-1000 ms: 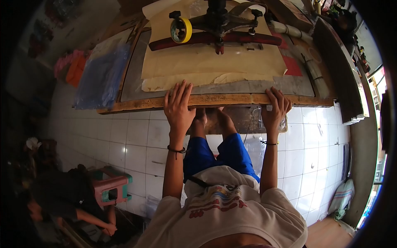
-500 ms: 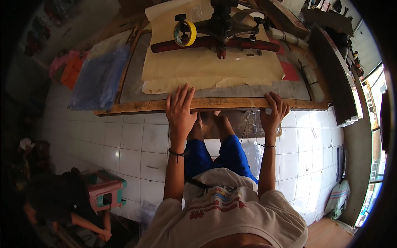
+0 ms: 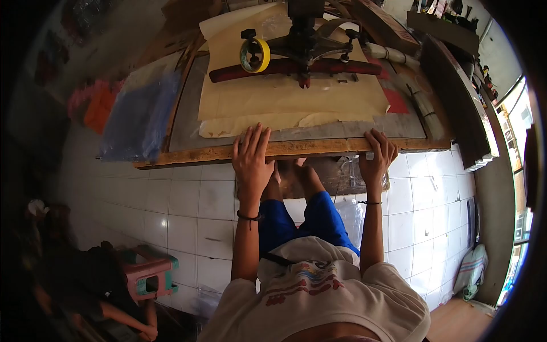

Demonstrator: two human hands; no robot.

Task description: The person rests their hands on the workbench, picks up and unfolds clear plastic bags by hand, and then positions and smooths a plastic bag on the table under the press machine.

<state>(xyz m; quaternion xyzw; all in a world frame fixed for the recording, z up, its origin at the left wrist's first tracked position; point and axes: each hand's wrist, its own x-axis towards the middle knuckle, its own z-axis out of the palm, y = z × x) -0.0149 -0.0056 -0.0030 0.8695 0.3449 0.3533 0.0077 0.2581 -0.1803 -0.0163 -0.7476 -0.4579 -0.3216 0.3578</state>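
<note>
My left hand [image 3: 252,161] lies over the front wooden edge [image 3: 319,149] of a worktable, its fingers stretched out towards a tan sheet [image 3: 273,108]. Further right, my right hand [image 3: 376,155] has its fingers bent over the same edge. A small shiny patch shows by the right thumb; I cannot make out what it is. Above the sheet stands a dark metal clamp-like frame [image 3: 305,48] with a long red bar [image 3: 228,73] across it. A roll of yellow tape [image 3: 264,55] hangs on the left knob of this frame.
Clear plastic sheets [image 3: 139,114] hang over the table's left corner. Bundled pale rolls [image 3: 393,54] and a long dark box-like stack [image 3: 458,102] stand at the right. Behind on the left, another person's arm [image 3: 131,324] is beside a pink and green stool [image 3: 149,276].
The view has shifted slightly, so the table's left side sits a little lower. Both hands stay on the wooden edge.
</note>
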